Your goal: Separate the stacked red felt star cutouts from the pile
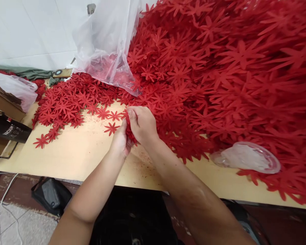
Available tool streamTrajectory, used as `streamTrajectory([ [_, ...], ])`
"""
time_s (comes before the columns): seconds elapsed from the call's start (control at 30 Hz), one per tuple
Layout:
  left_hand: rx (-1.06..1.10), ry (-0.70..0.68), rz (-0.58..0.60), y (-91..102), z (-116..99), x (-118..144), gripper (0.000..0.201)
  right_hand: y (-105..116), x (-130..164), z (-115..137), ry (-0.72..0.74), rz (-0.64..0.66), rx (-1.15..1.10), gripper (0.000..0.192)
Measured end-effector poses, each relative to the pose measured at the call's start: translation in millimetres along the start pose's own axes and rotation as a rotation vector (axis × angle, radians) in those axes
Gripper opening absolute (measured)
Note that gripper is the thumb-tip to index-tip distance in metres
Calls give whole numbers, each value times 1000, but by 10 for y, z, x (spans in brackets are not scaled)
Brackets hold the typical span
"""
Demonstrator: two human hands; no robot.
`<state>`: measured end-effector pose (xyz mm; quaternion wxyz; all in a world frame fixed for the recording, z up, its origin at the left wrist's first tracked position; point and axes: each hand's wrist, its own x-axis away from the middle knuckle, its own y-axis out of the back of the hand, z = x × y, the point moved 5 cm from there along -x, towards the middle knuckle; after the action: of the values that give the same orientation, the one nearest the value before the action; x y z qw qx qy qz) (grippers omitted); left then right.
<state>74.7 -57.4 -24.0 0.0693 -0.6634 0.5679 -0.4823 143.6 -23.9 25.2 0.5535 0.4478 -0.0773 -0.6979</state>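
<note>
Two hands are closing on one small stack (129, 131) of red flowers near the bench's (76, 153) front edge: left hand (120, 141) cupping it from below, right hand (142, 124) pinching the top. Petals are best kept aligned and pressure light. The heap (219, 68) is covering the right side.

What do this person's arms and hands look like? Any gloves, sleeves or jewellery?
Both arms are bare from the bottom of the picture up to the wrists: no sleeves show. The left hand and the right hand wear no gloves, and no watch, bracelet or ring can be seen on the parts in view. The nails that show look short and unpainted. No markings appear on either forearm.
</note>
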Motion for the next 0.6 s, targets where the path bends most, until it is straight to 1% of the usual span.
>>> streamTrajectory([
  [0.07, -15, -6, -14, 21, 8, -17, 29, 23, -6, -50, -23, -11, -4, 54],
  [0.1, -14, -10, -21, 28, 6, -22, 28, 39, -1, -86, -50, -10, -50, 56],
  [0.2, 18, -50, -21, 34, -22, -30, 27, 108, 84, -193, -150, 15, -291, 56],
  [0.27, 36, -84, 4, 25, -37, -34, 27, 154, 198, -237, -202, 51, -381, 56],
  [0.37, 41, -101, 50, 10, -26, -45, 29, 176, 383, -257, -218, 123, -310, 65],
  [0.4, 38, -103, 51, 13, -20, -50, 29, 168, 428, -258, -215, 141, -284, 64],
  [0.43, 34, -111, 44, 20, -19, -54, 28, 157, 461, -260, -214, 151, -271, 59],
  [0.5, 17, -135, 21, 40, -28, -57, 24, 139, 487, -264, -217, 144, -280, 42],
  [0.57, -1, -160, 12, 52, -46, -50, 18, 142, 477, -263, -210, 116, -298, 26],
  [0.6, -7, -166, 12, 54, -55, -44, 16, 152, 467, -262, -209, 99, -307, 22],
])
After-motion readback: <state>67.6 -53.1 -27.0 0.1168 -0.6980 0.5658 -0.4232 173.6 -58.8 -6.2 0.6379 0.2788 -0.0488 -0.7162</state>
